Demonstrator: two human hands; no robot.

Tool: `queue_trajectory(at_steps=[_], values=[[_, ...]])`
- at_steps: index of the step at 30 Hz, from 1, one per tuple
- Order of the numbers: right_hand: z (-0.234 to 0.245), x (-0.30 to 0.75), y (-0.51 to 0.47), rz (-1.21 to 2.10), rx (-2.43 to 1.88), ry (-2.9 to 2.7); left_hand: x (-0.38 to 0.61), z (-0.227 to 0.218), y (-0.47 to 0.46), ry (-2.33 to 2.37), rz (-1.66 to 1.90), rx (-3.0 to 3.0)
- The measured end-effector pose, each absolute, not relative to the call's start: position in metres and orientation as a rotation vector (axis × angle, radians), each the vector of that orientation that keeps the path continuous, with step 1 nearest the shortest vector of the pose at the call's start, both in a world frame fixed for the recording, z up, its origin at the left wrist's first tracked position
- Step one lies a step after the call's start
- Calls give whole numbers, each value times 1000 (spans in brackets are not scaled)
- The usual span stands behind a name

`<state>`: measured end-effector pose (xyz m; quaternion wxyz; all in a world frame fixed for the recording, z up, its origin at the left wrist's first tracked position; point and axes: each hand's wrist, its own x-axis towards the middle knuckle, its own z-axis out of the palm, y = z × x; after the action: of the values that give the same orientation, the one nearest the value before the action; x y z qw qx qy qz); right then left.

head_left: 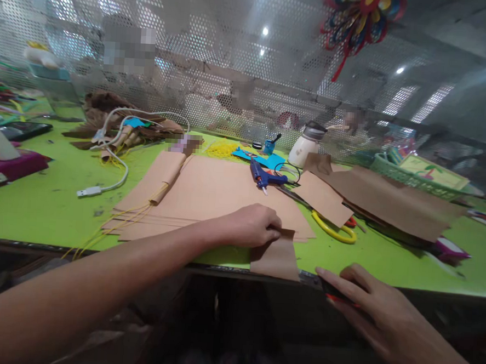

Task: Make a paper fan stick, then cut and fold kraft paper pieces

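Observation:
At the table's front edge, my left hand [256, 227] is closed, its fingers pinching the upper edge of a small piece of brown paper [277, 255]. That piece hangs slightly over the edge. My right hand [373, 305] is wrapped around a black-and-red tool [335, 295], whose dark tip meets the paper's lower right corner. Whether it is scissors or a knife I cannot make out. Behind my left hand lies a stack of light brown paper sheets [213, 194]. A blue glue gun [263, 176] rests on the stack.
On the green table [80, 218], a rolled brown paper piece [169, 180] with yellow strings lies left. A white USB cable [89, 192] is nearby. Yellow-handled scissors [334, 231], darker brown paper [394, 199], a green basket [416, 179] and a white jug [307, 145] are toward the right.

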<state>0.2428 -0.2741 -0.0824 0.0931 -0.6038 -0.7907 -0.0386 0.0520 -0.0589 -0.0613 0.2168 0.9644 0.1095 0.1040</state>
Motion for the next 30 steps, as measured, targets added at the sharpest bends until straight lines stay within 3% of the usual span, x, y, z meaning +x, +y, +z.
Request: queue_trajectory(at_steps=[17, 30], values=[[-83, 229, -280, -95, -1806, -2278, 44, -71, -64, -28, 422, 3122], [-83, 231, -301, -332, -1803, -2261, 43, -69, -64, -15, 408, 3072]])
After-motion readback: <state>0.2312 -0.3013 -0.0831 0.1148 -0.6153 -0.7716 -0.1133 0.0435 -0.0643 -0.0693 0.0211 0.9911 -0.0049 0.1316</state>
